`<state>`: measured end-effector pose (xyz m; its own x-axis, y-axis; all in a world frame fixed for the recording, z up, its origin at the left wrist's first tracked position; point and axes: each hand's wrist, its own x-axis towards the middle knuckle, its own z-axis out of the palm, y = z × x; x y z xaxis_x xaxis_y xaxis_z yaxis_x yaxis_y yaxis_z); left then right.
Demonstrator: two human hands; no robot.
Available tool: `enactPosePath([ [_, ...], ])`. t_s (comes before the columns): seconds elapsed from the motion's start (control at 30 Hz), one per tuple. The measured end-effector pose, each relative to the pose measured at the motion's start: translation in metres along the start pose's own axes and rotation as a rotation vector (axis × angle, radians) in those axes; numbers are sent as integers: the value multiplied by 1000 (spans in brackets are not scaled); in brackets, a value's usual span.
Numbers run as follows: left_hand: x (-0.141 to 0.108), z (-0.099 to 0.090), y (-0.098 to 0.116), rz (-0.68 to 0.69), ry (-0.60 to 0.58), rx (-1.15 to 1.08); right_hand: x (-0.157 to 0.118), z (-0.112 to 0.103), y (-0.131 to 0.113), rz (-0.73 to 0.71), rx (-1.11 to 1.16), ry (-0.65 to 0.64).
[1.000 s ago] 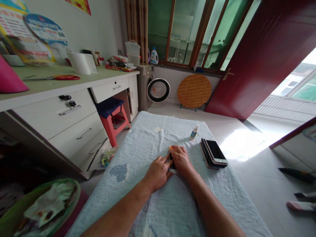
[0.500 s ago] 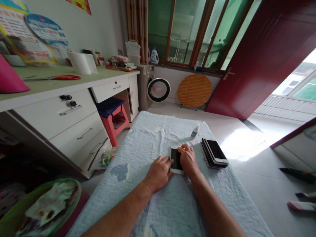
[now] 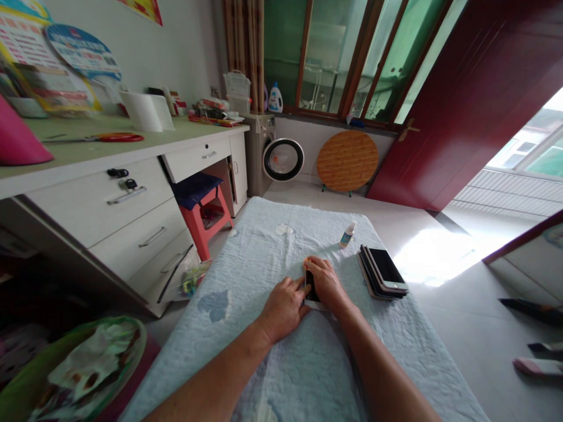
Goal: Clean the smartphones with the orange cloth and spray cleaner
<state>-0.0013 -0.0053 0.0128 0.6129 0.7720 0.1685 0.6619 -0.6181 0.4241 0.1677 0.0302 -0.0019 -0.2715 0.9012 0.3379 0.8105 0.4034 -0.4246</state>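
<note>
A white-framed phone with a dark screen [image 3: 312,293] lies on the light blue quilted cloth [image 3: 281,246]. My left hand [image 3: 284,308] rests at its left edge, fingers on the rim and thumb by the lower corner. Over the phone's upper part is my right hand [image 3: 324,281], its fingers pinched on a small orange item [image 3: 307,264] at the top left corner; what the item is cannot be made out. To the right sits a stack of phones [image 3: 383,272], the top one white-framed. Behind it stands a small spray bottle [image 3: 347,234].
A white desk [image 3: 132,199] with scissors [image 3: 109,138] and a paper roll [image 3: 147,111] runs along the left. Below it are a red stool [image 3: 204,220] and a green-rimmed bin [image 3: 138,346]. A washing machine [image 3: 259,152] with its door open stands behind.
My right hand has moved left across the phone's top with the orange item, now covering more of the screen. My left hand has stayed in place.
</note>
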Motion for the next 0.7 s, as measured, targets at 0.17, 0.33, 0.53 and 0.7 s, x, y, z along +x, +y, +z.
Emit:
enactPosePath([
  [0.17,-1,0,5,-7,-3,18,-1,-3,-3,11,-104,-74],
  [0.33,-2,0,9,-30,7,25,-1,-10,-5,83,-162,-83],
  [0.53,-2,-1,11,-34,17,23,-5,-17,4,181,-196,-53],
  [0.7,-2,0,10,-33,16,19,-10,-23,13,258,-236,-43],
])
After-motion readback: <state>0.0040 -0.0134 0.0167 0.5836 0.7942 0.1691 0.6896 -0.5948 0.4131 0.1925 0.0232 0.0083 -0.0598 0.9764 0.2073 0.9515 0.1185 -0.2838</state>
